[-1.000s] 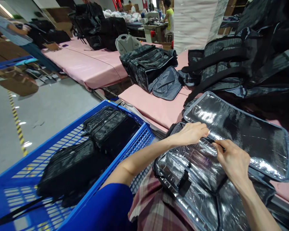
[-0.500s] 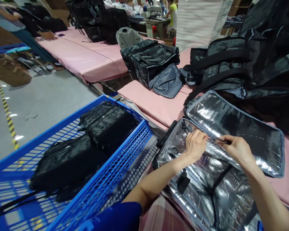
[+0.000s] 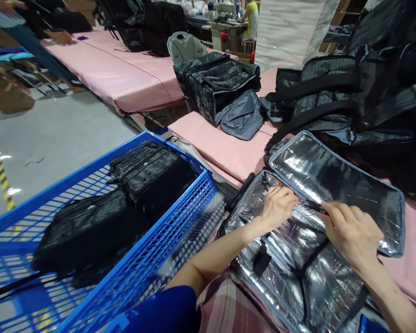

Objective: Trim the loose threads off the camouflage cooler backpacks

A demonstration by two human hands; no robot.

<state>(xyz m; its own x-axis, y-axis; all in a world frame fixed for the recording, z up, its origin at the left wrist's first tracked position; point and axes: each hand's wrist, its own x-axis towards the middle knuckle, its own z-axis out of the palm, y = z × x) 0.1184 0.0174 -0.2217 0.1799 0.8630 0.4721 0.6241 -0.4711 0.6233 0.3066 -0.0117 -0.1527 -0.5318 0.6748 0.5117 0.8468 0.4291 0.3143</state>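
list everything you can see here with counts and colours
foil-lined bag: one, silver inside with grey trim, lying open at the near table edge
crate: one, blue, left of the person
bags in the crate: two, black
camouflage bag: one, dark grey, flap open, on a pink table
backpack pile: count unclear, black and grey, far right
tables: at least two, pink tops
chair: one, pale grey, between the tables
other people: two, one in yellow far back, one in blue top left
left hand: one, on the open bag's hinge seam
right hand: one, fingers on the same seam
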